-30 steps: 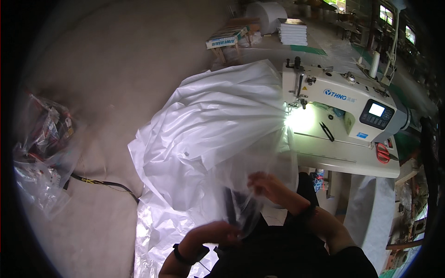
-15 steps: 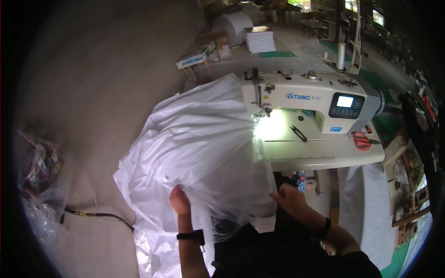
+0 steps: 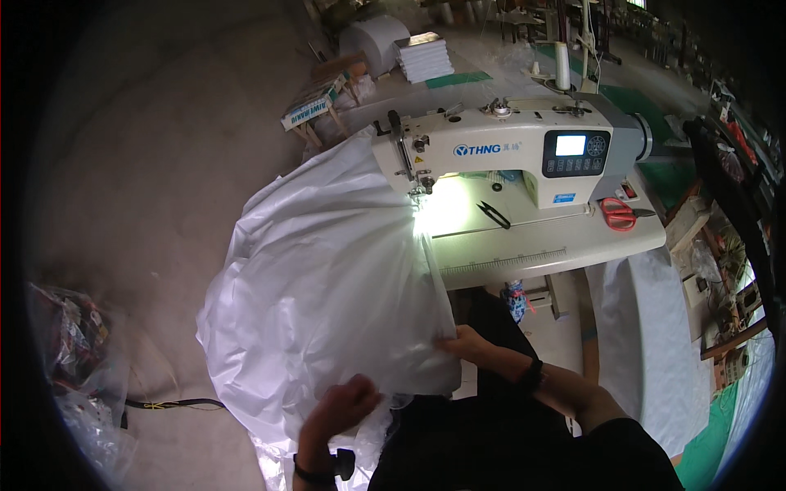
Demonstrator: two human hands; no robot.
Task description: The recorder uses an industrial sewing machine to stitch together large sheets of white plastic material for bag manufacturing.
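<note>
A large sheet of thin white plastic film (image 3: 327, 286) hangs from the needle area of a white sewing machine (image 3: 499, 151) down over my lap and the floor. My right hand (image 3: 467, 344) pinches the film's edge near the table front. My left hand (image 3: 348, 405), with a dark watch on the wrist, is closed in a fist against the lower part of the film.
The sewing table (image 3: 540, 245) carries small black snips (image 3: 494, 214) and red-handled scissors (image 3: 618, 213). More white film (image 3: 647, 327) hangs off the table's right side. A bag of scraps (image 3: 70, 352) and a black cable (image 3: 176, 403) lie on the floor at left. A roll and stacked white sheets (image 3: 401, 49) stand beyond.
My view has tilted up toward the machine. My left hand dropped lower on the film and closed. My right hand stays on the film's edge.
</note>
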